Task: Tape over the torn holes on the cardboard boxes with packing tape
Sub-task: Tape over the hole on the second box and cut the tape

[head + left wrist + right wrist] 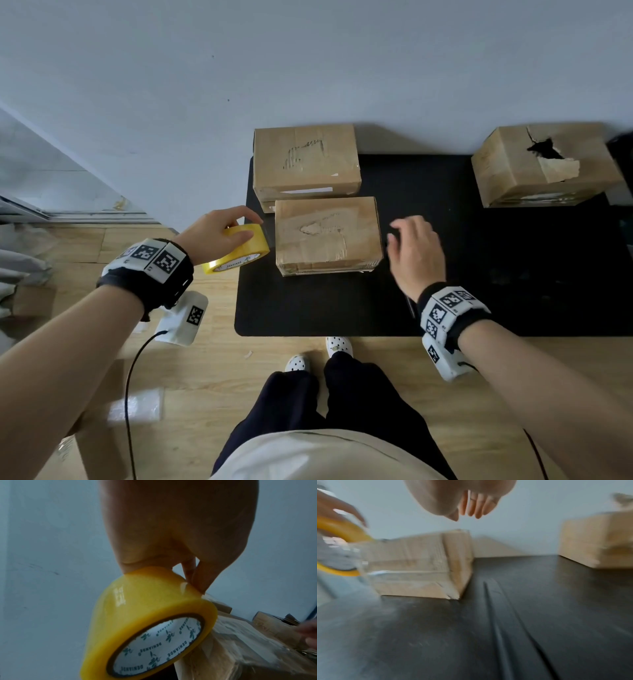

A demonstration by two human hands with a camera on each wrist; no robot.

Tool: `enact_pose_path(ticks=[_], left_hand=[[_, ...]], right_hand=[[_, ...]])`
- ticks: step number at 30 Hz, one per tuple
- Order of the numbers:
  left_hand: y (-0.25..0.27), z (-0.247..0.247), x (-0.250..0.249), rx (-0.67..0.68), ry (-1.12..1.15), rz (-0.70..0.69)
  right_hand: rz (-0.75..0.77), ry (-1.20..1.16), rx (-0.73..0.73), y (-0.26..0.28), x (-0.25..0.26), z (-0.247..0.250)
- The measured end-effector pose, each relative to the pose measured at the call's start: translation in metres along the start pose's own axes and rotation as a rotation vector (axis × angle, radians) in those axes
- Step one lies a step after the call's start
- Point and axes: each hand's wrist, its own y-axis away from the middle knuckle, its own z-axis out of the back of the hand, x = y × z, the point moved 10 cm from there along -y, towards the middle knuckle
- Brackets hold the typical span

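Mat: a big black rectangular mat (342,308) on pale wood flooring, and all three boxes sit on it.
Far-right box: the brown cardboard box with a gaping torn hole (548,164), well apart from both hands, hole uncovered. That one looks left to do!
Back box: a flat brown cardboard box against the wall (305,157), its scuffed top glossy, apparently taped.
Near box: a brown cardboard box in front of it (327,234), a tear showing under shiny film.
Left hand: the left hand (219,233) has fingers and thumb curled round a yellow roll of clear packing tape (239,250), just beside the near box's left edge.
Right hand: the right hand (416,250) hovers off the near box's right side, fingers loosely apart, holding nothing.
Risk: a clear strip seems to run from roll to box; pull the roll away at a slant and it could wrinkle, fold on itself or lift off the patch.
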Motion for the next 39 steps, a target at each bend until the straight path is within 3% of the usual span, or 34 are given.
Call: enact_pose_path(ticks=[1, 3, 6, 10, 13, 17, 21, 28, 34, 39], left_hand=[[0.000, 0.000, 0.001, -0.004, -0.001, 0.006], [0.000, 0.001, 0.003, -0.013, 0.004, 0.016], [0.002, 0.003, 0.005, -0.026, 0.019, 0.028], [0.005, 0.003, 0.009, -0.032, 0.039, 0.024], [0.009, 0.002, 0.009, -0.034, 0.052, 0.020], [0.014, 0.004, 0.011, -0.046, 0.049, 0.025], [0.018, 0.005, 0.011, -0.044, 0.048, 0.023], [0.019, 0.007, 0.007, -0.017, 0.056, 0.005], [0.016, 0.012, -0.006, -0.008, 0.047, -0.021], [0.015, 0.016, -0.022, 0.005, 0.038, -0.062]], right_hand=[[0.151, -0.012, -0.021, -0.003, 0.030, 0.000], [0.403, 0.015, 0.112, 0.000, 0.082, -0.026], [0.555, 0.133, 0.369, 0.010, 0.119, -0.074], [0.558, 0.223, 0.490, 0.016, 0.118, -0.103], [0.572, 0.220, 0.476, 0.016, 0.118, -0.102], [0.466, 0.181, 0.460, 0.004, 0.104, -0.097], [0.477, 0.237, 0.496, 0.003, 0.100, -0.101], [0.356, 0.267, 0.487, -0.004, 0.074, -0.092], [0.292, 0.176, 0.521, -0.008, 0.057, -0.077], [0.225, 0.036, 0.642, -0.009, 0.046, -0.069]])
